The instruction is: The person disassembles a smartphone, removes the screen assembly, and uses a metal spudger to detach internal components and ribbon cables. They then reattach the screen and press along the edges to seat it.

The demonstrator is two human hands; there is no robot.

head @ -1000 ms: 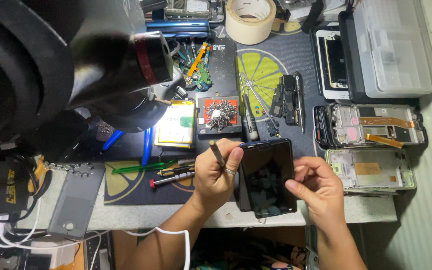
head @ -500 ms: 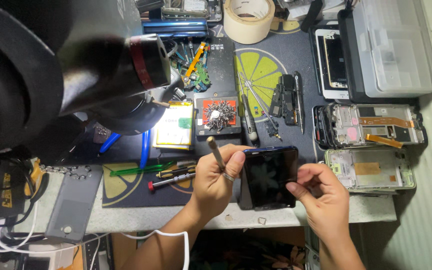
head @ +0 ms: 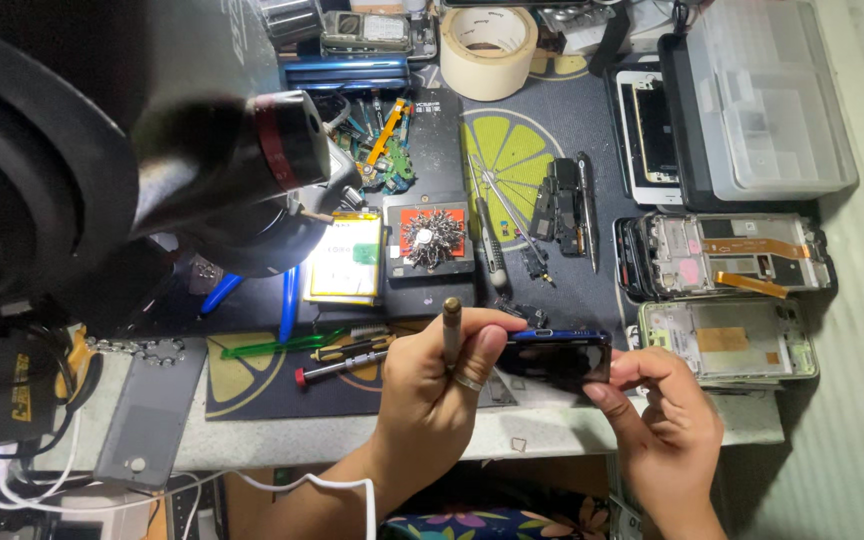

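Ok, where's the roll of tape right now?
In the head view the tape roll lies at the top edge of the bench, centre, just above the lemon-print mat and left of the white phone.

A beige roll of masking tape (head: pixel 493 45) lies at twelve o'clock, a clear plastic compartment box (head: pixel 772 100) at two, and two opened grey phone frames (head: pixel 722 290) at three.

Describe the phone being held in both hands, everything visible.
The phone is a dark slab with a glossy black face and a blue metallic edge. It is tipped up so that one long edge faces the camera, with a small slot showing on it. It is held above the front of the bench. The left hand grips its left end while also holding a screwdriver upright; the right hand pinches its right end. Whether the back cover is on cannot be told.
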